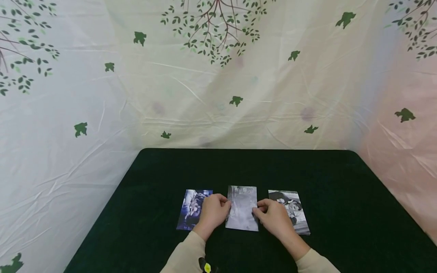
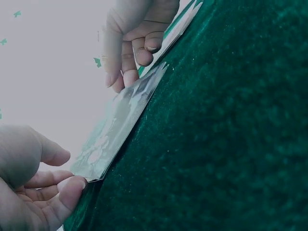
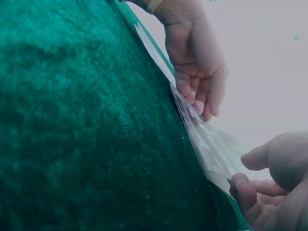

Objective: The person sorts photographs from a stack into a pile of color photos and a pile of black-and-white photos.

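In the head view three picture cards lie in a row on a dark green table. The middle grey card (image 1: 241, 210) is between both hands, and its edge looks layered in the wrist views. My left hand (image 1: 213, 212) grips its left edge with curled fingers and thumb. The right hand (image 1: 274, 217) grips the right edge, its thumb tip overlapping the card's rim. A blue-violet card (image 1: 187, 212) lies partly under the left hand. A black-and-white card (image 1: 300, 214) is partly covered by the right hand. Whether the fingertips reach beneath the middle card is hidden.
The green velvety table (image 1: 246, 167) has rounded far corners. Behind it hangs a pale curtain (image 1: 205, 91) printed with leaves and branches. A small black and yellow item (image 1: 206, 267) shows by the left sleeve.
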Tool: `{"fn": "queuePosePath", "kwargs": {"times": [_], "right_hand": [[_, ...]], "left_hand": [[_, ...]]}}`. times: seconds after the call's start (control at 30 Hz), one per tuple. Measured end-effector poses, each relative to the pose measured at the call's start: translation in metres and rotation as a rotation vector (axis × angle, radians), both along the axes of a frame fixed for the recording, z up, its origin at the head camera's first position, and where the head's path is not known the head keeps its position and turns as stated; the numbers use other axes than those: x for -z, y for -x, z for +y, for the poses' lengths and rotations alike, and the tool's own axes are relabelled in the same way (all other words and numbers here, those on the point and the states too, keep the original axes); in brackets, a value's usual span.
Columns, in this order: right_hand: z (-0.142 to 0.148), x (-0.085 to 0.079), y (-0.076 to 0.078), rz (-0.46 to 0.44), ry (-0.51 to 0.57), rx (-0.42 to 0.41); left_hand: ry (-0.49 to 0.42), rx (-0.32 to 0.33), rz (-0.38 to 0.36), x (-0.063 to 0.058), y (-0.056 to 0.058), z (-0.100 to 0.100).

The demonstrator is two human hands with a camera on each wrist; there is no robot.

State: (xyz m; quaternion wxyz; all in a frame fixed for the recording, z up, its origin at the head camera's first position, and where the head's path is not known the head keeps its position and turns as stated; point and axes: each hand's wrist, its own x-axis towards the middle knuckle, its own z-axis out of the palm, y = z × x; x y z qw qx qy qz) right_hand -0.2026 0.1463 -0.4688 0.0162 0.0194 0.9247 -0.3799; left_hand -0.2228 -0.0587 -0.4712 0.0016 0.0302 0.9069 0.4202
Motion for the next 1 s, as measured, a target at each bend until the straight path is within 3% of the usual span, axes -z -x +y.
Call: {"fn": "queuePosePath", "kwargs": {"times": [0.3, 0.4, 0.57, 0.7, 1.0], "right_hand": [[0.0010, -0.0008, 0.0029, -0.009, 0.168, 0.092], [0.0017, -0.0018, 0.0028, -0.018, 0.252, 0.126], [0.0033, -0.0035, 0.0029, -0.046, 0.394, 0.170], [0.0054, -0.0050, 0.0025, -0.049, 0.446, 0.181], [0.0066, -0.0073, 0.0032, -0.059, 0.461, 0.219]], "left_hand": [[-0.062, -0.038, 0.062, 0.0002, 0.0020, 0.0000], [-0.126, -0.056, 0.063, 0.0014, 0.0033, 0.0003], [-0.301, -0.088, 0.000, 0.0014, 0.0040, 0.0020], [-0.412, -0.107, -0.060, -0.0014, 0.0032, 0.0036], [-0.501, -0.126, -0.120, -0.0058, 0.0019, 0.0062]]}}
